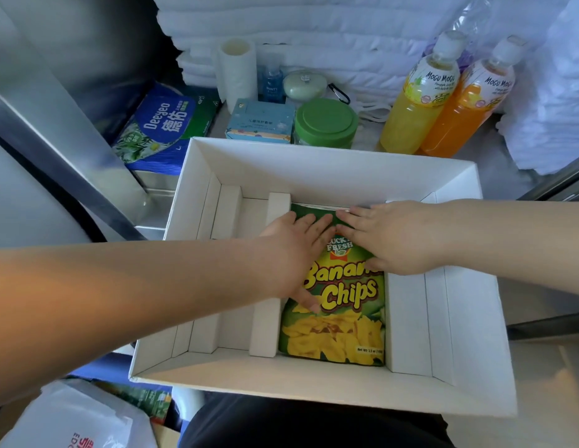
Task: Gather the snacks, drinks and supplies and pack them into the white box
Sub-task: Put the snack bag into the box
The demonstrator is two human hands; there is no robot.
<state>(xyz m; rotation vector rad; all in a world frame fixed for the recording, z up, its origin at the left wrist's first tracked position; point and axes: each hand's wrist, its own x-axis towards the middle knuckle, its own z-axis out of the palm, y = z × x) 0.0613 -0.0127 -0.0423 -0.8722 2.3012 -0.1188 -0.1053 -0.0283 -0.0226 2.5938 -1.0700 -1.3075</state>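
A green and yellow banana chips bag [336, 331] lies flat in the middle compartment of the white box [314, 166]. My left hand [294, 250] presses on the bag's upper left with straight fingers. My right hand [391, 237] presses flat on its upper right. Behind the box stand a yellow Mogu Mogu bottle [417, 98] and an orange one [466, 105]. A green-lidded jar [325, 122], a light blue tissue box [260, 121], a white paper roll [236, 71], a small blue bottle [272, 84] and a pale green round case [304, 84] sit there too.
A blue Deeyeo wipes pack [159, 127] lies at the back left beside a grey metal frame [65, 163]. White padding [314, 33] rises behind the items. White plastic bags [75, 418] lie at the lower left. The box's left and right compartments hold nothing.
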